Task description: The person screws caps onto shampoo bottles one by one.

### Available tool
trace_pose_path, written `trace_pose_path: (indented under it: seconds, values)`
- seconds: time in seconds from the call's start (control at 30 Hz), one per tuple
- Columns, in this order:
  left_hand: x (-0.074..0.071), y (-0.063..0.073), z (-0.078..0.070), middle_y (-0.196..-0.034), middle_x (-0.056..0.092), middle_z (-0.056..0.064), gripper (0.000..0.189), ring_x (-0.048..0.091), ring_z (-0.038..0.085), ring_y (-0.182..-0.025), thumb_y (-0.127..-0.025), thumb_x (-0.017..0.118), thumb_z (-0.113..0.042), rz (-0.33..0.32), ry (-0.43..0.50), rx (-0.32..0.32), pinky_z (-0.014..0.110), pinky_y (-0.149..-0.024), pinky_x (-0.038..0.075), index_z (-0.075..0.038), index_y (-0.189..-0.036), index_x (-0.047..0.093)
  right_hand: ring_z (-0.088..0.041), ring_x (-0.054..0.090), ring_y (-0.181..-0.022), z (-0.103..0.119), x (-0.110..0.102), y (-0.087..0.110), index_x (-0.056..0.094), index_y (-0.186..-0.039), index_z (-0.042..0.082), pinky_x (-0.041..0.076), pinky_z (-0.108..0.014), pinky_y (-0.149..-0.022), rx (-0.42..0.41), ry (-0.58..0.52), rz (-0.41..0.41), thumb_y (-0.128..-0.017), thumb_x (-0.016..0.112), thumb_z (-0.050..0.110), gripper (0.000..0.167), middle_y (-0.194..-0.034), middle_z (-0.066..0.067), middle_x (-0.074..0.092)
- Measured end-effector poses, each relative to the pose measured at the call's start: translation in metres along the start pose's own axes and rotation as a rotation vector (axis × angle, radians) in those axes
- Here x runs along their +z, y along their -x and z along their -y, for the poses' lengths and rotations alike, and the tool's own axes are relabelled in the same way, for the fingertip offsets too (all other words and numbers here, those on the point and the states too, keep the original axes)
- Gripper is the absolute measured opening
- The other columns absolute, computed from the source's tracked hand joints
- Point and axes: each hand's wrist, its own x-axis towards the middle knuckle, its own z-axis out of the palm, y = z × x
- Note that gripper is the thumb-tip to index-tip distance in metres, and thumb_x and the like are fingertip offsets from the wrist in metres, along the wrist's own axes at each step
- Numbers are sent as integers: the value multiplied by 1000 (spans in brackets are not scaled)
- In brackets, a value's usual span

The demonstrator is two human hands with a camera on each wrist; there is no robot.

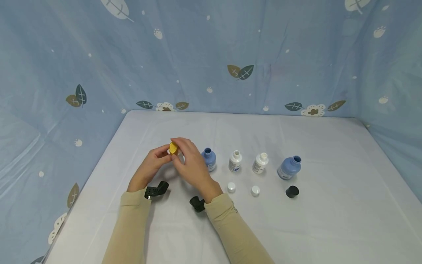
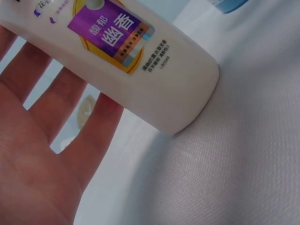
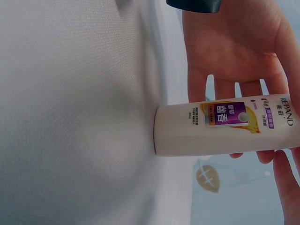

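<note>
A white bottle (image 3: 187, 131) with a purple and gold label stands with its base at the white cloth. In the head view only its yellow cap (image 1: 173, 147) shows plainly, between the two hands. My left hand (image 1: 152, 165) holds the bottle from the left, its fingers passing behind the body (image 2: 183, 89) in the left wrist view. From the right, my right hand (image 1: 192, 165) pinches the yellow cap between thumb and fingers. Beside the right hand is an uncapped blue bottle (image 1: 210, 161), partly hidden by it.
Two uncapped white bottles (image 1: 235, 162) (image 1: 259, 164) and another uncapped blue bottle (image 1: 289, 168) stand to the right. In front of them lie two white caps (image 1: 231, 187) (image 1: 255, 190) and a black cap (image 1: 292, 191). A blue patterned curtain (image 1: 211, 55) hangs behind the white-covered table (image 1: 329, 220).
</note>
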Motion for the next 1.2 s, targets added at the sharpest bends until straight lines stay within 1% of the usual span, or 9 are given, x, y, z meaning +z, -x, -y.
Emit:
trace_pose_path:
  seconds: [0.17,0.3,0.43,0.5,0.57,0.77,0.97,1.1,1.2]
  values:
    - [0,1,-3,-119,53,5,46,49,16,-102,-87,58,-21,11,6,-23,26,-85,40,-3,-128,47,-6,33,-123,0,0,0,40,-133,17,31,-24,-97,10,-2,29,-88,54,20,47,-134,6,40]
    - [1,1,-4,-120,52,6,45,49,16,-105,-88,57,-17,12,11,-32,26,-86,40,-2,-129,46,-7,36,-121,0,0,0,43,-132,15,33,-25,-95,3,3,16,-88,55,21,46,-130,4,43]
    - [1,0,-4,-121,52,8,43,48,17,-107,-88,57,-17,15,33,-37,29,-89,39,-2,-127,47,-11,47,-106,1,-1,-1,46,-129,15,41,-22,-82,20,15,-10,-88,56,20,43,-124,1,44]
    - [1,0,-3,-121,52,8,42,47,19,-108,-88,58,-18,15,42,-42,31,-90,38,-2,-126,49,-13,49,-96,1,-1,-1,47,-128,15,41,-20,-76,29,21,-23,-88,55,19,41,-122,-1,45]
    - [1,1,-3,-119,53,8,40,48,20,-107,-88,58,-18,13,48,-48,33,-89,39,-3,-124,50,-15,50,-89,0,-1,-1,49,-126,14,41,-19,-73,30,21,-36,-88,55,18,39,-120,-2,45]
    - [1,1,-5,-117,54,7,36,49,21,-104,-88,57,-17,5,42,-67,33,-89,39,-3,-121,53,-13,50,-91,-1,0,-1,52,-124,14,41,-16,-76,40,11,-55,-87,54,18,36,-117,-1,46]
    - [3,1,-9,-119,53,8,37,48,22,-108,-87,59,-19,7,50,-89,36,-93,34,-4,-121,53,-10,48,-98,0,0,-1,53,-121,12,42,-15,-78,60,7,-88,-86,51,9,36,-114,-1,48]
    - [3,0,-6,-118,54,7,38,47,21,-108,-85,61,-26,-8,30,-88,39,-94,33,-7,-118,56,-9,48,-98,0,1,-1,54,-119,11,45,-19,-78,72,0,-112,-86,49,7,34,-109,-1,50]
    - [2,-1,-2,-117,54,6,38,47,21,-108,-84,62,-29,-15,5,-74,40,-93,34,-8,-116,57,-10,49,-96,0,1,-1,55,-118,13,45,-18,-77,91,12,-117,-85,49,7,34,-105,0,51]
